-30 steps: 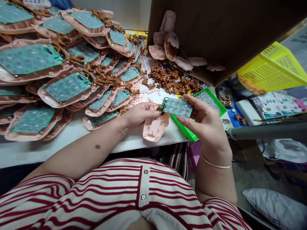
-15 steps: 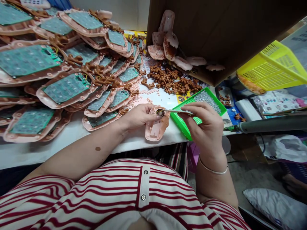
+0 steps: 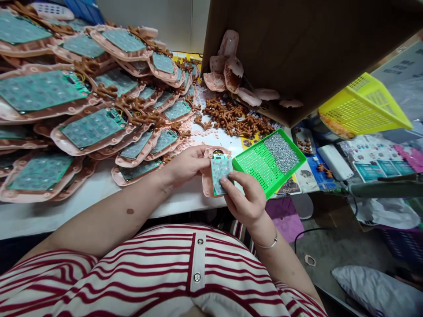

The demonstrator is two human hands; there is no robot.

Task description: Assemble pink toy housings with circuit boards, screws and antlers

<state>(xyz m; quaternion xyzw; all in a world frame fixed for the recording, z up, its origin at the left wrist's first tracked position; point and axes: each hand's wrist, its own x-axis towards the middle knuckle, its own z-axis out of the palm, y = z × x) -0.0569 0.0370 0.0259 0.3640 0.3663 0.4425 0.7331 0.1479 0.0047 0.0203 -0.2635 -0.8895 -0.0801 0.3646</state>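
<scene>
A pink plastic shell [image 3: 207, 182] is in front of me at the table edge, its open side up. My left hand [image 3: 190, 165] grips its upper left rim between thumb and fingers. Over the shell lies a green circuit board [image 3: 220, 169], covering most of its inside. A dark round part with wires [image 3: 218, 152] shows above the board. My right hand [image 3: 246, 196] is at the board's lower right, with fingertips on its face and edge; the thumb is partly hidden. Just right of the shell stands a green perforated tray [image 3: 254, 165] with small silvery screws [image 3: 280, 152].
Stacked pink shells with green boards [image 3: 92, 125] fill the table's left side. Brown branch-shaped parts [image 3: 231, 114] lie heaped at the back, before a cardboard box [image 3: 264, 48] holding pink shells. A yellow basket [image 3: 370, 105] stands at right, above a grey bar [image 3: 380, 188].
My right hand has moved left and down, bringing the board from edge-on beside the shell to face-up over it. The left hand keeps its grip on the shell.
</scene>
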